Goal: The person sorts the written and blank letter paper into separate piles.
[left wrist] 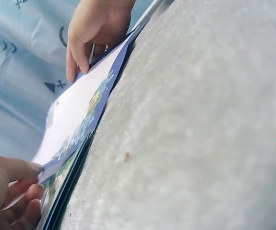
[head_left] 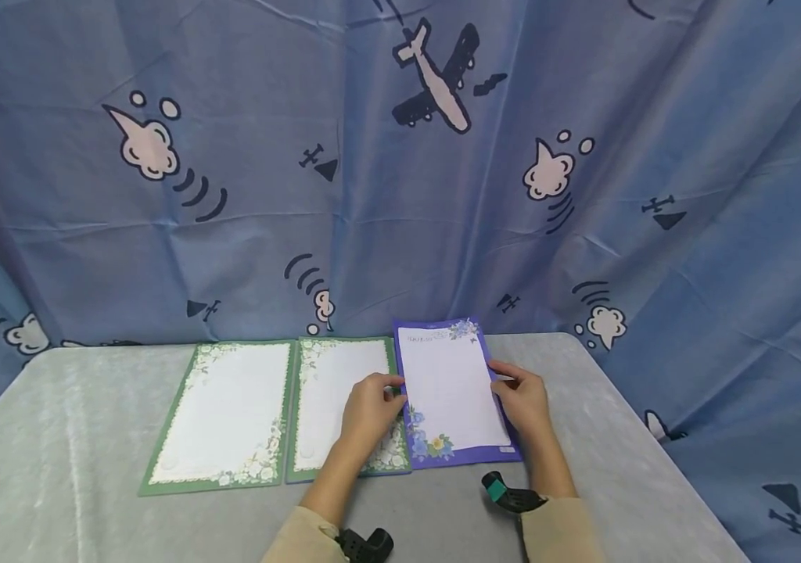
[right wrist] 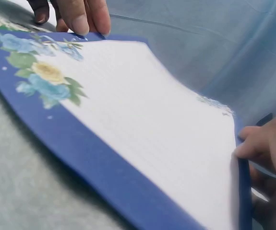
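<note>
Both hands hold a purple-bordered sheet of flowered writing paper (head_left: 446,391) by its long edges. My left hand (head_left: 370,410) pinches the left edge; in the left wrist view its thumb (left wrist: 25,168) lies on top with the fingers curled beneath. On the opposite side, my right hand (head_left: 523,399) pinches the right edge between thumb and fingers (right wrist: 253,143). The sheet bows slightly in the right wrist view, and its left edge overlaps a green-bordered flowered sheet (head_left: 333,391) lying beside it. My left forearm and hand cover part of that green sheet.
A second green-bordered sheet (head_left: 224,414) lies flat farther left on the grey cloth-covered table (head_left: 77,438). Behind the table hangs a blue curtain (head_left: 267,156) printed with planes and clouds. Each wrist wears a black camera mount (head_left: 513,496).
</note>
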Tool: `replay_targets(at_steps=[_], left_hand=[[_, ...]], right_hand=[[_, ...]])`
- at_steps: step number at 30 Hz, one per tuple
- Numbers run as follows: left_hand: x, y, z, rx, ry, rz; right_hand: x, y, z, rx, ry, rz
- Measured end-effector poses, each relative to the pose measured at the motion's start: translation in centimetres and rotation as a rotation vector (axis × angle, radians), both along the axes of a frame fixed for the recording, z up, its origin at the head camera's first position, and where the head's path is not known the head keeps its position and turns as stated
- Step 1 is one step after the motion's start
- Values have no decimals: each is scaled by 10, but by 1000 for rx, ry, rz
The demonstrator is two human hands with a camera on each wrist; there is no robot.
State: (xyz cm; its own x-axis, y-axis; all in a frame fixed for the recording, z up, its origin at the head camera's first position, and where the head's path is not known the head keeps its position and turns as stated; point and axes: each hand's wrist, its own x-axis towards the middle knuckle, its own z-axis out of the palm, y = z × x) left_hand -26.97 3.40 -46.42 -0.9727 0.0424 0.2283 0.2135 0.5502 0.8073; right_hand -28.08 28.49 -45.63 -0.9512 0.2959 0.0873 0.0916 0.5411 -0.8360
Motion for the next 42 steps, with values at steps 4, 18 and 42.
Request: replay_targets(at_steps=[4, 18, 42], left_hand=[[-1, 1, -3, -17, -6, 6], [-3, 0, -9, -88, -11, -20], [-1, 3, -8, -141, -28, -90]], right_hand=[[0, -2, -4, 66, 25, -19], [-1, -8, -9, 200, -22, -3], [6, -11, 6, 338, -81, 4]])
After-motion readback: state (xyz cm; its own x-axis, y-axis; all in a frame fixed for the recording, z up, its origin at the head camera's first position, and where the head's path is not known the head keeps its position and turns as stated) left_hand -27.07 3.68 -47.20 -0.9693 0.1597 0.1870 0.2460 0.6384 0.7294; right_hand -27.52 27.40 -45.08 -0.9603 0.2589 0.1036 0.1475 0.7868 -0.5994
